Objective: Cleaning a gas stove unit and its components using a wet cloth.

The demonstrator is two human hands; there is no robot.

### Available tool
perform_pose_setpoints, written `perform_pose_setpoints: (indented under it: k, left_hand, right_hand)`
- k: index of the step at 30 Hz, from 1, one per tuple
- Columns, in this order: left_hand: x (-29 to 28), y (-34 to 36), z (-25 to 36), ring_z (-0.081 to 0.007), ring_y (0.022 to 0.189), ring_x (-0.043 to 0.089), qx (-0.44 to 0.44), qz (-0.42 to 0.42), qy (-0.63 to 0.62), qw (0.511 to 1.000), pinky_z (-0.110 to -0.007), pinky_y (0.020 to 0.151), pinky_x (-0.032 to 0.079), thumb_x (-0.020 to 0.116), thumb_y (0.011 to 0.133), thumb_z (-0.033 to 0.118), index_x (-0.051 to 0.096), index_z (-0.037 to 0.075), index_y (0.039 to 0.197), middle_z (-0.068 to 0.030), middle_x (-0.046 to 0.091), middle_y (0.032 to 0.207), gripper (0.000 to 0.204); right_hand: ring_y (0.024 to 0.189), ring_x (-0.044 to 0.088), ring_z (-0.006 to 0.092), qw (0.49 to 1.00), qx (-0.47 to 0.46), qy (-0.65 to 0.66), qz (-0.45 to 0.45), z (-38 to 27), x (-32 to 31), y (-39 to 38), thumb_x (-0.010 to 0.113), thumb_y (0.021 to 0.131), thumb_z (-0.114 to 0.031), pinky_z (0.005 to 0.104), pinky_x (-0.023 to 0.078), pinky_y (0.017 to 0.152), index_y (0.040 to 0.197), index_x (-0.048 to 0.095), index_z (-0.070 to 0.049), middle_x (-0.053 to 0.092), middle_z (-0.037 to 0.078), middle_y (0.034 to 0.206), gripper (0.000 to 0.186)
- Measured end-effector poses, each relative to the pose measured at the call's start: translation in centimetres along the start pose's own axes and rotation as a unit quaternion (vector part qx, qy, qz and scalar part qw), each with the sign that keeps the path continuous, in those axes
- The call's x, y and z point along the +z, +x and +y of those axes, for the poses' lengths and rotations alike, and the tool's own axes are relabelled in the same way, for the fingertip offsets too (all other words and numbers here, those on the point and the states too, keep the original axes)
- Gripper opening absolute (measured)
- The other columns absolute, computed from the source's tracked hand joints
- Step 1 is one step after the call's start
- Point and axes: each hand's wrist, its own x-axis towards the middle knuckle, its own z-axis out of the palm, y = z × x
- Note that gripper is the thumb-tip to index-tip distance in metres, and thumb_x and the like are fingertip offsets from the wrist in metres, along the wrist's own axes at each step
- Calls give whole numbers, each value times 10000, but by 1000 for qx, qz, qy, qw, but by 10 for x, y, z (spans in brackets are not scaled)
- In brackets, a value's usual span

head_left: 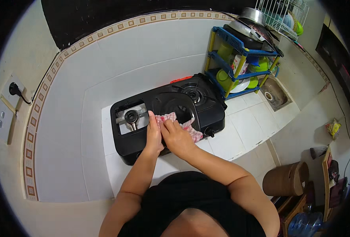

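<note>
My left hand grips the near left edge of a black drip plate with a round hole, holding it tilted above the stove. In my right hand is a red-and-white checked cloth, bunched and pressed against the plate; the fingertips are partly hidden in it. Below lies a black two-burner gas stove. Its left side has a square opening, where a bare burner with a metal tube shows. The right burner is in place, and a knob sticks out at the front right.
The stove rests on a white tiled counter. At its right stands a blue-and-yellow rack with pans and green dishes, then a small sink. A brown bin is at the lower right. A plug sits in the left wall.
</note>
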Motion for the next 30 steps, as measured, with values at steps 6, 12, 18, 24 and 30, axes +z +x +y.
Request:
perform_pose_setpoints:
  k: [6,12,18,24,30]
  left_hand:
    - [7,-6,12,-218,807,648,44,13,-140,989,-375,739,564,457,1001,345,549,26,1120,-124,642,937,353]
    - [1,-12,27,-239,846,647,87,-5,-115,990,-399,796,556,438,1007,356,569,4,1099,-128,646,935,387]
    - [-3,-23,32,-241,823,651,67,-56,-81,993,-393,774,559,457,999,350,562,-3,1094,-134,646,919,380]
    - [-2,-35,13,-236,756,666,7,-79,-6,997,-389,740,571,451,1003,320,555,-15,1106,-148,662,874,365]
    - [-7,-33,-2,-159,1134,532,22,-38,16,999,-295,989,401,478,999,218,505,22,1298,-64,592,1210,358]
  right_hand:
    - [799,589,260,984,15,178,-5,11,-1,-37,652,760,-74,328,531,604,1050,608,-46,523,79,911,295]
    - [739,631,293,965,115,236,5,60,12,-62,643,787,-97,371,531,634,992,649,-59,575,93,884,208]
    - [776,610,367,915,303,263,43,88,19,-38,586,853,-156,404,482,685,947,654,0,589,177,852,194]
    - [853,613,377,905,317,268,93,93,17,13,556,875,-190,422,487,742,971,651,-12,620,185,968,223]
    - [906,579,322,961,62,265,50,23,5,26,642,788,-134,395,504,739,1065,644,-90,613,90,1037,280]
